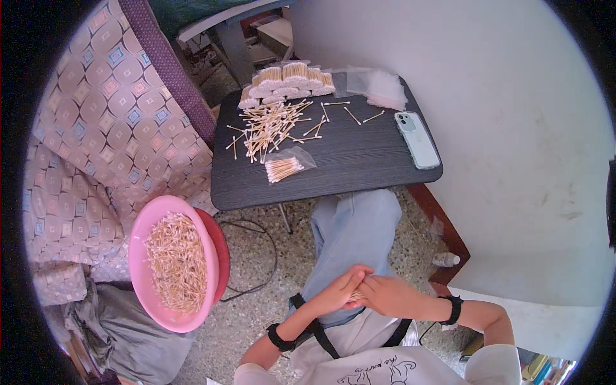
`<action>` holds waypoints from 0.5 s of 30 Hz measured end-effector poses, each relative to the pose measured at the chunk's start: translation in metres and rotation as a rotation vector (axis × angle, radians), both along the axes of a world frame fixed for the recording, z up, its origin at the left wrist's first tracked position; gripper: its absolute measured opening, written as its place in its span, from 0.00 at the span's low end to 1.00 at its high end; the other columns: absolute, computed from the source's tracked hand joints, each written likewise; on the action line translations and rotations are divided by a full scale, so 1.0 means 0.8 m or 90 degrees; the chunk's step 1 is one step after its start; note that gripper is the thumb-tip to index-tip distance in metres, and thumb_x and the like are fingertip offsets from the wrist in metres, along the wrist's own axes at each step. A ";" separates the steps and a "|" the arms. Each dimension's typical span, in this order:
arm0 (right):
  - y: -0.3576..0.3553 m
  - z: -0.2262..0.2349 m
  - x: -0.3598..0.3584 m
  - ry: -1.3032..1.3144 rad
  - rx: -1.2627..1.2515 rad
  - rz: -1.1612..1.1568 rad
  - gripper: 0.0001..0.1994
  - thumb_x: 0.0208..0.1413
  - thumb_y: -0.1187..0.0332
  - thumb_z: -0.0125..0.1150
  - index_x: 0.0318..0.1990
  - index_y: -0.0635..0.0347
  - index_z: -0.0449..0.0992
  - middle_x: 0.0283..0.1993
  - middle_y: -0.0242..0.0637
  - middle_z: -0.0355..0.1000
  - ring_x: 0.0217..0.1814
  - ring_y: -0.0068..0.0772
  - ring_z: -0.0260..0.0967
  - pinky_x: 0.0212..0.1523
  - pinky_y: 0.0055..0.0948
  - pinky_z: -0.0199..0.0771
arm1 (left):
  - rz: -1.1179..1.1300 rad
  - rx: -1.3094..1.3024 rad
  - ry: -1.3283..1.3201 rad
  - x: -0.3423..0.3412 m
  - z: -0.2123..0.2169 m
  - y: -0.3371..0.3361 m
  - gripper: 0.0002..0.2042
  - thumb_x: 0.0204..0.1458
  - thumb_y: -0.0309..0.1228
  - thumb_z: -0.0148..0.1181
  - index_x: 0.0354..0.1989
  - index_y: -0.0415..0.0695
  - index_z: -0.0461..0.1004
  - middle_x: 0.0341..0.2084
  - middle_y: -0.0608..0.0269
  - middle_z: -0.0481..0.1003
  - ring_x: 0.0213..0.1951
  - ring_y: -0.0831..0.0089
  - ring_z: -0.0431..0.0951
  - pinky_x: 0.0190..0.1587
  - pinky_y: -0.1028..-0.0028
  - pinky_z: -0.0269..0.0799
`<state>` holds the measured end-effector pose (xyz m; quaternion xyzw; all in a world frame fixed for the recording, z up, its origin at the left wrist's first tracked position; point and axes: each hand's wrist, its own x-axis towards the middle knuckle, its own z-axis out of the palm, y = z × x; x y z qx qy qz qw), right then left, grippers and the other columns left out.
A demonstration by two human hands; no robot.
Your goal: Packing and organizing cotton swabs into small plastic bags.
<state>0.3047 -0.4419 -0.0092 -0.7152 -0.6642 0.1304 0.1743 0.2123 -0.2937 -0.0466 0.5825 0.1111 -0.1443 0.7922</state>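
Over my lap, my left hand [343,290] and my right hand [389,295] are closed together around a small bunch of cotton swabs [356,296]. Only a bit of the sticks shows between the palms; the rest is hidden by my fingers. On the dark folding table [359,154] in front lies a loose heap of cotton swabs [273,125]. Nearer its front edge is a clear bag partly filled with swabs [284,169]. Filled swab packs [292,78] are stacked at the back of the table.
A pink basin [136,256] full of cotton swabs rests on a red stool [222,256] at left. Clear empty bags [385,86] and a phone [420,141] lie on the table's right side. A bottle [446,259] lies by the wall; a cable [273,250] loops on the floor.
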 end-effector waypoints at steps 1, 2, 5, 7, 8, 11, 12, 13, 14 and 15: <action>-0.006 0.001 -0.002 0.068 -0.058 0.018 0.12 0.50 0.64 0.51 0.36 0.65 0.66 0.31 0.44 0.68 0.35 0.42 0.70 0.29 0.35 0.73 | -0.049 -0.070 0.108 0.000 0.012 0.004 0.23 0.62 0.49 0.32 0.56 0.46 0.57 0.17 0.70 0.67 0.16 0.83 0.65 0.17 0.84 0.58; -0.010 -0.001 -0.004 0.068 -0.058 0.016 0.12 0.50 0.64 0.51 0.36 0.65 0.66 0.31 0.44 0.68 0.35 0.42 0.70 0.29 0.35 0.73 | -0.052 -0.070 0.107 0.000 0.012 0.005 0.23 0.62 0.49 0.32 0.56 0.46 0.57 0.17 0.70 0.67 0.16 0.83 0.65 0.17 0.84 0.58; -0.015 -0.004 -0.009 0.062 -0.100 0.023 0.11 0.48 0.67 0.51 0.36 0.65 0.64 0.31 0.43 0.67 0.34 0.42 0.70 0.29 0.35 0.72 | -0.139 -0.060 0.074 -0.001 0.005 0.009 0.23 0.62 0.49 0.31 0.56 0.44 0.56 0.18 0.66 0.68 0.16 0.81 0.66 0.19 0.84 0.62; -0.015 -0.003 -0.011 0.026 -0.071 -0.015 0.10 0.48 0.68 0.51 0.35 0.65 0.64 0.32 0.42 0.66 0.34 0.41 0.69 0.32 0.35 0.71 | -0.172 -0.035 0.018 0.001 -0.006 0.017 0.24 0.62 0.49 0.31 0.57 0.44 0.55 0.19 0.61 0.71 0.15 0.79 0.68 0.18 0.81 0.65; -0.015 -0.001 -0.008 0.025 -0.072 -0.018 0.10 0.48 0.68 0.51 0.35 0.65 0.64 0.32 0.42 0.66 0.34 0.41 0.69 0.32 0.35 0.71 | -0.175 -0.035 0.017 0.009 0.008 0.023 0.24 0.62 0.49 0.31 0.57 0.44 0.55 0.19 0.61 0.71 0.15 0.79 0.68 0.18 0.81 0.65; -0.008 0.012 0.003 -0.006 0.080 -0.072 0.10 0.47 0.69 0.52 0.35 0.65 0.65 0.32 0.42 0.65 0.34 0.40 0.68 0.34 0.34 0.70 | -0.146 -0.126 0.023 0.027 0.059 0.033 0.23 0.62 0.49 0.33 0.57 0.45 0.53 0.19 0.60 0.72 0.16 0.76 0.72 0.17 0.80 0.65; -0.005 0.016 0.006 -0.027 0.093 -0.089 0.10 0.47 0.69 0.52 0.36 0.65 0.65 0.32 0.42 0.65 0.34 0.40 0.67 0.34 0.34 0.69 | -0.119 -0.066 0.025 0.031 0.070 0.032 0.23 0.62 0.48 0.33 0.56 0.44 0.55 0.20 0.58 0.73 0.18 0.75 0.74 0.18 0.78 0.66; -0.003 0.017 0.010 -0.048 0.105 -0.107 0.11 0.47 0.69 0.53 0.37 0.65 0.66 0.31 0.42 0.65 0.34 0.40 0.67 0.34 0.34 0.69 | -0.094 -0.006 0.026 0.037 0.080 0.032 0.22 0.62 0.47 0.34 0.55 0.43 0.57 0.21 0.57 0.74 0.19 0.74 0.75 0.18 0.77 0.68; 0.000 0.019 0.012 -0.049 0.107 -0.110 0.11 0.47 0.69 0.53 0.37 0.65 0.66 0.31 0.42 0.65 0.34 0.40 0.67 0.34 0.34 0.69 | -0.096 -0.004 0.026 0.045 0.091 0.032 0.22 0.62 0.47 0.34 0.55 0.43 0.57 0.21 0.57 0.74 0.19 0.74 0.75 0.18 0.77 0.68; 0.004 0.020 0.014 -0.037 0.127 -0.141 0.10 0.48 0.70 0.54 0.36 0.64 0.65 0.30 0.42 0.63 0.32 0.42 0.65 0.33 0.36 0.68 | -0.080 0.197 0.012 0.053 0.101 0.032 0.21 0.62 0.45 0.34 0.52 0.41 0.60 0.23 0.56 0.75 0.21 0.73 0.77 0.21 0.77 0.70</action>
